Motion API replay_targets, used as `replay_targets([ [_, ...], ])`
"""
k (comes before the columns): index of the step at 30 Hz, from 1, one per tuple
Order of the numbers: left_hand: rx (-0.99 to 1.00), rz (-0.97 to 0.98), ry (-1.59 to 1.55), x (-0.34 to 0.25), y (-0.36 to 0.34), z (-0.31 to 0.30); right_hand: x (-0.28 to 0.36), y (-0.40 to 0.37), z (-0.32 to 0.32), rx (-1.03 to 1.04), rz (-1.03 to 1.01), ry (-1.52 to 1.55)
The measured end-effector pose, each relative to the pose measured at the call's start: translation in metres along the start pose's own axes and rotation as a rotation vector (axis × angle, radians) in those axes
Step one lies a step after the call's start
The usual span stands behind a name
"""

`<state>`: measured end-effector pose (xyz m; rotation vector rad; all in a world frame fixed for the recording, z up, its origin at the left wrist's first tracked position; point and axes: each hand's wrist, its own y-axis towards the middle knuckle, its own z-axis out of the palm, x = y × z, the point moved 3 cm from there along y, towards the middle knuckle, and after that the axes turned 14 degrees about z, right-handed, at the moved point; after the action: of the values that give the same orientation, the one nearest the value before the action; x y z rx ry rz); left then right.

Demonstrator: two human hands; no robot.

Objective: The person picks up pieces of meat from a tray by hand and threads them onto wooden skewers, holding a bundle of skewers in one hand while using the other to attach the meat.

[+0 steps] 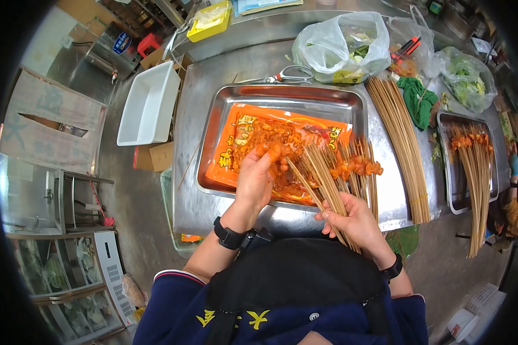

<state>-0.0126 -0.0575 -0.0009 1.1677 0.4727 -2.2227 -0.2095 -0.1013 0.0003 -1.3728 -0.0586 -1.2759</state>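
A metal tray (360, 103) holds an orange printed bag (220, 164) with red-sauced meat pieces (276, 138) on it. Over the tray's left part, my left hand (255, 178) pinches a piece of the sauced meat. My right hand (351, 221) is closed round a bundle of wooden skewers (328, 187); one skewer's tip points toward my left fingers. Skewers threaded with meat (357, 167) lie at the tray's right side, just beyond the bundle.
Scissors (293, 75) lie behind the tray. Bags of greens (351, 49), a long skewer bundle (400, 144), a green cloth (417, 100) and a second tray with skewers (452, 201) are to the right. A white bin (148, 106) stands left.
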Motion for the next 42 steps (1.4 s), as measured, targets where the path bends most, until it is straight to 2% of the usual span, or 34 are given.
replay_targets([
  [4, 0.032, 0.061, 0.007, 0.008, -0.005, -0.002, -0.001, 0.001, 0.001, -0.006, -0.008, -0.001],
  [7, -0.013, 0.049, -0.003, 0.012, -0.01, 0.006, -0.001, 0.001, 0.001, -0.028, -0.011, -0.022],
  [10, -0.038, 0.121, 0.035, 0.013, -0.01, 0.009, -0.001, 0.001, 0.0, -0.032, -0.012, 0.005],
  [16, 0.041, 0.073, 0.05, 0.016, -0.009, 0.001, -0.003, 0.001, 0.0, -0.043, -0.018, 0.018],
  [22, -0.089, 0.014, 0.02, 0.014, -0.013, 0.012, -0.002, 0.002, -0.001, -0.062, -0.025, -0.004],
  [27, 0.02, -0.102, -0.012, 0.023, -0.021, 0.005, -0.002, 0.002, -0.001, -0.056, -0.032, 0.009],
  [30, 0.101, -0.13, 0.057, 0.033, -0.028, 0.002, -0.001, 0.002, -0.002, -0.064, -0.041, 0.034],
  [32, 0.077, -0.1, 0.06, 0.032, -0.031, 0.004, 0.0, 0.002, -0.002, -0.063, -0.044, 0.04],
  [34, 0.171, -0.152, 0.113, 0.033, -0.034, 0.006, -0.001, 0.002, -0.002, -0.062, -0.044, 0.044],
  [38, 0.144, -0.137, 0.063, 0.032, -0.037, 0.012, 0.0, 0.0, -0.003, -0.084, -0.046, 0.038],
  [42, 0.104, -0.214, 0.101, 0.034, -0.03, 0.005, 0.004, -0.005, 0.001, -0.133, -0.018, 0.008],
])
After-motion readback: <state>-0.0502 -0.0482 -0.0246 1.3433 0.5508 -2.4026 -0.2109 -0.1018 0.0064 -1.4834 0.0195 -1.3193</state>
